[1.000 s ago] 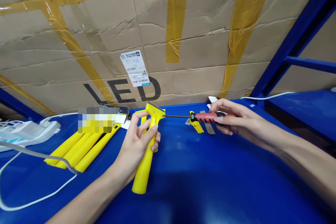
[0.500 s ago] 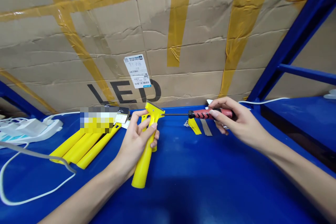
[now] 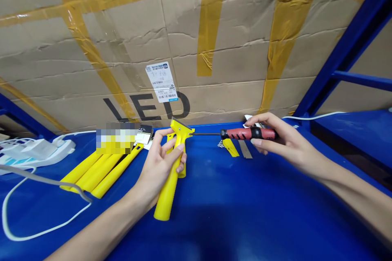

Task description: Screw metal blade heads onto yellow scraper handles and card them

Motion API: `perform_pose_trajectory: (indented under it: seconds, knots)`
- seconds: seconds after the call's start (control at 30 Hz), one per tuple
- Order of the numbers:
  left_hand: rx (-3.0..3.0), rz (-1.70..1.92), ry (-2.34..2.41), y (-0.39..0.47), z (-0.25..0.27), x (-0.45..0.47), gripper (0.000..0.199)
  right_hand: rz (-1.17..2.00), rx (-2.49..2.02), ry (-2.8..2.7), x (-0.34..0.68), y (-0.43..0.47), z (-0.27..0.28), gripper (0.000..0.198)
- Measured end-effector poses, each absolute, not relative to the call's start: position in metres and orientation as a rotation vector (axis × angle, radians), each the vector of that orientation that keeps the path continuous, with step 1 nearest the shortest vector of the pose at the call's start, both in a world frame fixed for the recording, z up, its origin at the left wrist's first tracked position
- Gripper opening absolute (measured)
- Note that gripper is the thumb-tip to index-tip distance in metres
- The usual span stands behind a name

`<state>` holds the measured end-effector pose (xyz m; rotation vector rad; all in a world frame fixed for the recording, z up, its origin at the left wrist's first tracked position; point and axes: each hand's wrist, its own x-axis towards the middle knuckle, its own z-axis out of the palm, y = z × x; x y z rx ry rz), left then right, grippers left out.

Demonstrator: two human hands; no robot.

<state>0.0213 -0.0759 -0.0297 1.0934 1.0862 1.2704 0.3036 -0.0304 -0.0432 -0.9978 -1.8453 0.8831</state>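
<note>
My left hand (image 3: 157, 167) is closed around the handle of a yellow scraper (image 3: 167, 202), which stands tilted with its blade head upward. Part of another yellow piece shows behind the scraper, partly covered by my fingers. From the right, my right hand (image 3: 284, 142) grips the end of a screwdriver (image 3: 239, 133) with a red and black handle. Its shaft lies level, and the tip meets the side of the scraper's head. Beyond the screwdriver, a small yellow plastic part (image 3: 230, 147) and a flat grey metal strip (image 3: 245, 149) lie on the blue surface.
Several yellow scrapers (image 3: 114, 171) with card tags lie at the left. A white power strip (image 3: 58, 153) and loose cables (image 3: 43, 228) are further left. A large taped cardboard box (image 3: 239, 61) stands behind, with a blue metal frame (image 3: 339, 57) at the right.
The right thumb and fingers have shifted towards the end of the screwdriver's handle and loosened slightly, and the handle appears turned. The scraper stays nearly in place.
</note>
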Motion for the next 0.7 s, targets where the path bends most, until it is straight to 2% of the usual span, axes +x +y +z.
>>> perform_pose_trajectory:
  seconds: [0.3, 0.53, 0.7]
  knots:
    - [1.111, 1.281, 1.094, -0.078, -0.032, 0.016, 0.041, 0.674, -1.059, -1.902, 0.293, -0.036, -0.039, 0.029]
    - [1.107, 1.254, 1.071, -0.081, -0.036, 0.012, 0.038, 0.707, -1.126, -1.701, 0.282, -0.038, -0.046, 0.031]
    - [1.093, 1.251, 1.074, -0.081, -0.038, 0.012, 0.040, 0.680, -1.136, -1.808, 0.285, -0.042, -0.047, 0.032]
